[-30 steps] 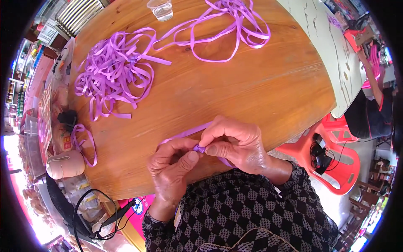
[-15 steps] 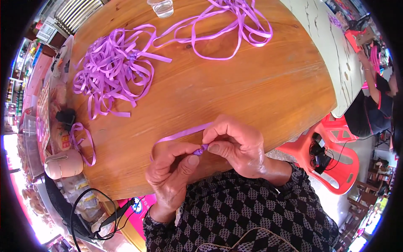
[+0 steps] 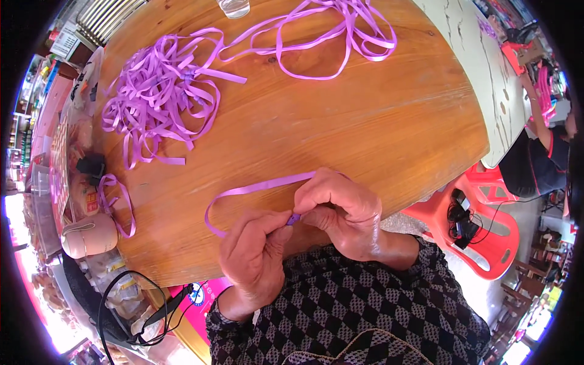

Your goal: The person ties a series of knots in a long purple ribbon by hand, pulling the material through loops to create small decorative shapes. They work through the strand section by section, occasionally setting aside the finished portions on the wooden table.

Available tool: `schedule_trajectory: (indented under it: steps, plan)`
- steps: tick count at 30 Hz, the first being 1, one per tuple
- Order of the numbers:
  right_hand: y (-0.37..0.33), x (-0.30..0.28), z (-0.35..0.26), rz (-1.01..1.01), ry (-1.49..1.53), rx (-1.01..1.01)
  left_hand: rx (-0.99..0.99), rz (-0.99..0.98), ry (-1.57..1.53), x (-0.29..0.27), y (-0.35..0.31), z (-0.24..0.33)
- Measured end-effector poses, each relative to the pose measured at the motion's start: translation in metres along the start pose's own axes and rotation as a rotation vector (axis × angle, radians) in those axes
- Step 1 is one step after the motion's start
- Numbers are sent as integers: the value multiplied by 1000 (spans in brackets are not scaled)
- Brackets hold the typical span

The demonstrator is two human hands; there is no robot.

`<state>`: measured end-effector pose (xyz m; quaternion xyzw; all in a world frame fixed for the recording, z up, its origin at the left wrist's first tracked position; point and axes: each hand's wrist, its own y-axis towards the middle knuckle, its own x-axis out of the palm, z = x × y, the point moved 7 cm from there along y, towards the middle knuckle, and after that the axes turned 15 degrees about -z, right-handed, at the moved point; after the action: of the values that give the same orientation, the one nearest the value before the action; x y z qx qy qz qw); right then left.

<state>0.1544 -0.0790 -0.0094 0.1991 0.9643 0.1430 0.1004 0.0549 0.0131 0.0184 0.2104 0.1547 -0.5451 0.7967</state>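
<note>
My left hand [image 3: 254, 252] and my right hand [image 3: 342, 216] meet near the table's front edge. Between their pinched fingertips is a small knot in a purple ribbon [image 3: 261, 187]. From my right hand the ribbon runs left across the wood, then loops back to my left hand. A tangled heap of purple ribbons [image 3: 161, 97] with small knots in it lies at the far left of the wooden table [image 3: 365, 128]. At the back, looser coils of purple ribbon [image 3: 340, 36] spread out.
A clear cup [image 3: 234, 7] stands at the far edge. Left are a short ribbon loop [image 3: 129, 207], a pink rounded case [image 3: 90, 236] and black cables [image 3: 164, 316]. Right are a red plastic stool [image 3: 480, 225] holding a black cable bundle, a white marbled tabletop [image 3: 471, 67] and another person [image 3: 538, 158].
My left fingers have closed in on the knot, and my hands are closer together. The ribbon's loop on the table has shifted a little left. The view has moved slightly.
</note>
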Motion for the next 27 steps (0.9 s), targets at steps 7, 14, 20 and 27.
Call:
schedule_trajectory:
  steps: [7, 14, 20, 27]
  plan:
    - [-2, 0, 3, 34, -6, -48, -42, 30, 47, 7, -1, -6]
    - [-5, -1, 0, 159, -3, -101, -13, 165, 24, 13, -3, -6]
    - [-4, 1, 0, 179, -68, -127, 13, 176, 91, 17, -2, -7]
    - [7, -2, 0, 7, -23, 58, -51, 42, -52, 4, 2, -16]
